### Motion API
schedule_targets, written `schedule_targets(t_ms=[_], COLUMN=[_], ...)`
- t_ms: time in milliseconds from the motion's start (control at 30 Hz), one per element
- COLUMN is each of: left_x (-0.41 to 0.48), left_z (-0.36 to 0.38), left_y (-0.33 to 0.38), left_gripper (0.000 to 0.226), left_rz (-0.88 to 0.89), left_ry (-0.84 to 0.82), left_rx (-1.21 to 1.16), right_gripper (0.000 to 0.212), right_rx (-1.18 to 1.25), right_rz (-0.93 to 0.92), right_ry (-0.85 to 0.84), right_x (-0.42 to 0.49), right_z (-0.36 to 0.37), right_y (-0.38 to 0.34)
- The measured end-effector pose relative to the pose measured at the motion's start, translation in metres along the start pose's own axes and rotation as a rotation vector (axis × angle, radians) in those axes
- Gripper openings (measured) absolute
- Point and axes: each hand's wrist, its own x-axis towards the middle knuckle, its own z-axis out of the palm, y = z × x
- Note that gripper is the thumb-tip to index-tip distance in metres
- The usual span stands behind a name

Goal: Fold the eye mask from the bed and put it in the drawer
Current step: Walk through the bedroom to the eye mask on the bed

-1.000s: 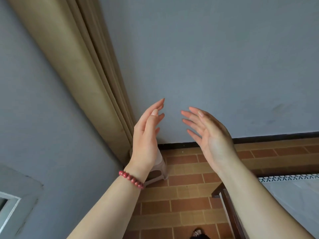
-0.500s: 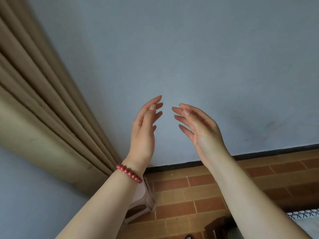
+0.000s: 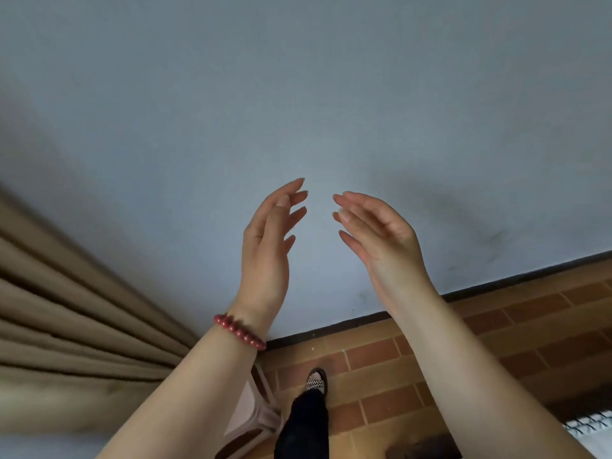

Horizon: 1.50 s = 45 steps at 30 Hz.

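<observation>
My left hand [image 3: 268, 246] is raised in front of the grey-blue wall, fingers straight and spread, holding nothing; a red bead bracelet sits on its wrist. My right hand [image 3: 381, 240] is raised beside it, palm turned toward the left hand, fingers relaxed and empty. A small gap separates the fingertips of the two hands. No eye mask and no drawer are in view. Only a white, lace-edged corner of the bed [image 3: 592, 432] shows at the bottom right.
A beige curtain [image 3: 66, 326] hangs at the left. A pale plastic stool [image 3: 255, 412] stands by the wall on the brick-pattern floor [image 3: 430, 359]. My leg in dark trousers and a patterned shoe [image 3: 316, 382] step forward below my hands.
The view has swung left and down: the curtain fills more of the left side and my foot has come into view. Both hands stay raised and empty, fingertips slightly closer together.
</observation>
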Motion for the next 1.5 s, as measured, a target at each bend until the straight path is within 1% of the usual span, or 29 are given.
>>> schedule_targets(t_ms=[133, 233, 300, 400, 567, 667, 767, 900, 933, 1100, 1367, 1500], left_x=[0.044, 0.084, 0.114, 0.158, 0.217, 0.246, 0.258, 0.261, 0.261, 0.263, 0.254, 0.241], left_z=[0.021, 0.045, 0.064, 0.094, 0.136, 0.171, 0.212, 0.272, 0.289, 0.366, 0.502, 0.549], left_y=[-0.01, -0.013, -0.013, -0.012, -0.017, -0.023, -0.033, -0.044, -0.045, -0.048, -0.042, -0.052], left_gripper=[0.036, 0.033, 0.03, 0.027, 0.027, 0.025, 0.022, 0.025, 0.025, 0.023, 0.022, 0.022], left_rz=[-0.017, -0.021, -0.033, -0.025, 0.026, 0.031, -0.004, -0.043, -0.045, -0.004, 0.03, -0.02], left_ry=[-0.03, -0.089, -0.141, -0.222, -0.343, -0.415, -0.464, -0.563, -0.593, -0.675, -0.751, -0.801], left_rx=[-0.018, -0.041, -0.054, -0.074, -0.089, -0.113, -0.157, -0.166, -0.169, -0.189, -0.183, -0.229], right_gripper=[0.024, 0.028, 0.025, 0.015, 0.011, 0.023, 0.025, 0.01, 0.012, 0.012, 0.016, 0.009], right_rx=[-0.069, -0.07, -0.054, -0.025, 0.004, 0.031, 0.057, 0.062, 0.062, 0.088, 0.072, 0.117], right_rz=[-0.018, -0.051, -0.073, -0.096, -0.106, -0.136, -0.16, -0.176, -0.181, -0.23, -0.275, -0.283], right_ry=[0.045, 0.11, 0.168, 0.217, 0.322, 0.421, 0.525, 0.651, 0.673, 0.724, 0.766, 0.807], right_x=[0.043, 0.078, 0.101, 0.138, 0.183, 0.198, 0.204, 0.208, 0.209, 0.219, 0.232, 0.226], right_z=[-0.015, -0.028, -0.039, -0.058, -0.083, -0.107, -0.135, -0.184, -0.199, -0.266, -0.387, -0.437], right_y=[-0.004, -0.009, -0.013, -0.019, -0.031, -0.037, -0.046, -0.062, -0.065, -0.081, -0.121, -0.13])
